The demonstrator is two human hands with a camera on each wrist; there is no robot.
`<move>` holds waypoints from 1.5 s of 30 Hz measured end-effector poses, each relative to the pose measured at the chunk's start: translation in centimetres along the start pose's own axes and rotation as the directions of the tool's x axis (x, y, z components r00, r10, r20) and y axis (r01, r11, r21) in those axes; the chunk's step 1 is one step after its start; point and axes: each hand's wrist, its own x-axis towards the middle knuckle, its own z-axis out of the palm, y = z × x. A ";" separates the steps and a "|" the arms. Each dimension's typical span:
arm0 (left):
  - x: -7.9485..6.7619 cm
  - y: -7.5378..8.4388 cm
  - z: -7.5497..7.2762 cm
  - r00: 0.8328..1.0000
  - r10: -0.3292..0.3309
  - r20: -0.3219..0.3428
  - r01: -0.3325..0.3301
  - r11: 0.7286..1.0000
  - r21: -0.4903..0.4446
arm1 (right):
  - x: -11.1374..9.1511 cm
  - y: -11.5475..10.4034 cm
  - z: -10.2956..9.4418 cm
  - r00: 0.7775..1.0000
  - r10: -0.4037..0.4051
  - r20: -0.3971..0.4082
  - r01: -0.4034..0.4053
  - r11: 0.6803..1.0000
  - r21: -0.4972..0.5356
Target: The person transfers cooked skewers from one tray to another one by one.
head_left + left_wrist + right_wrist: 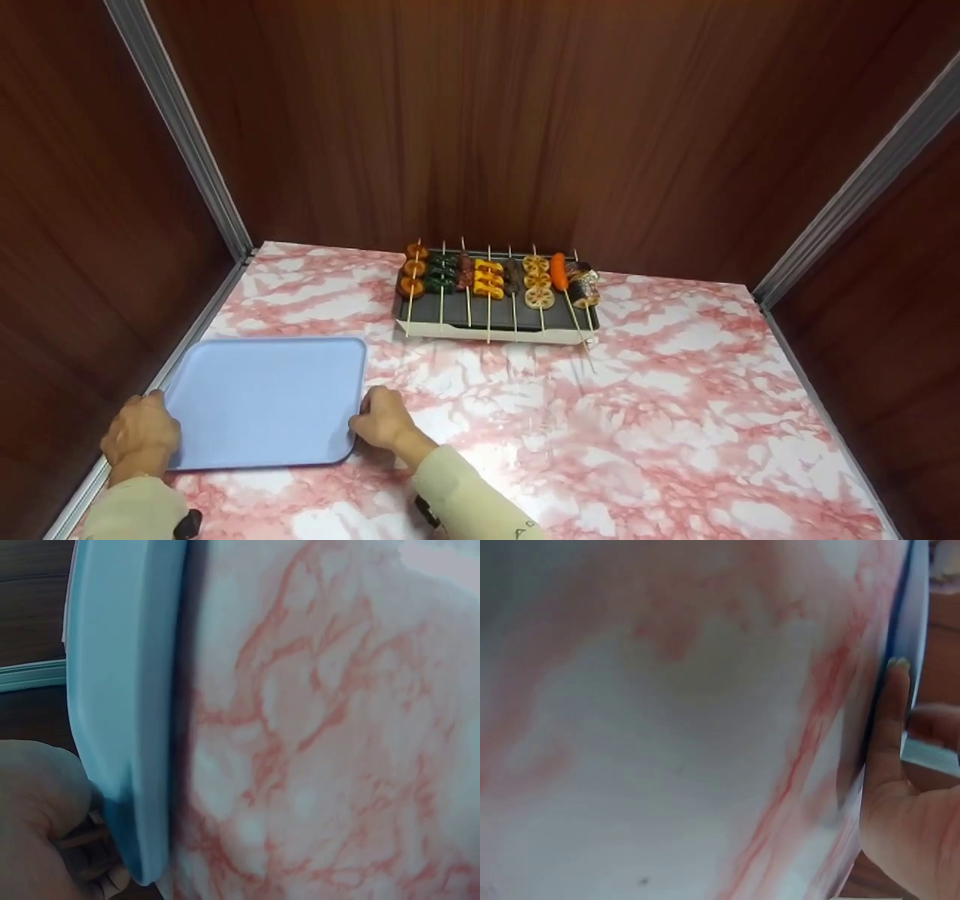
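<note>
A light blue rectangular tray [266,401] lies at the near left of the table in the head view. At its left rim is my left hand [141,431], gripping the edge. My right hand [384,418] pinches the opposite rim. The right wrist view shows the right thumb [891,716] along the tray's edge [911,622], a finger on the other side. In the left wrist view the left hand [37,821] has curled fingers by the tray corner [131,787]; part of its grip is hidden.
Farther back stands a dark grill plate [465,313] with a pale base, bearing several skewers: lotus root slices [538,281], a sausage [559,271], yellow pieces [489,279] and others. Brown wood-look panels [480,120] with metal edges enclose the red-and-white marbled table [660,420].
</note>
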 end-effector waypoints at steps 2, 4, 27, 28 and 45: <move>0.0 0.0 -0.2 1.000 -0.004 0.011 0.004 1.000 -0.001 | 0.1 0.0 -0.3 0.998 0.044 0.034 -0.045 0.998 0.035; -0.1 0.0 -0.4 1.000 -0.006 0.025 0.006 1.000 -0.003 | 0.0 0.0 -0.5 0.996 0.068 0.063 -0.071 0.996 0.054; -2.3 3.9 -2.1 0.996 0.086 0.021 -0.086 0.996 0.023 | -2.5 0.4 -6.7 0.970 0.007 0.243 -0.102 0.919 0.380; -2.5 4.2 -2.1 0.996 0.092 0.012 -0.093 0.996 0.019 | -2.6 0.5 -7.0 0.969 0.013 0.246 -0.110 0.915 0.387; -4.4 8.7 -1.6 0.988 0.152 -0.018 -0.152 0.988 -0.006 | -3.9 3.3 -10.7 0.972 0.006 0.237 -0.086 0.940 0.329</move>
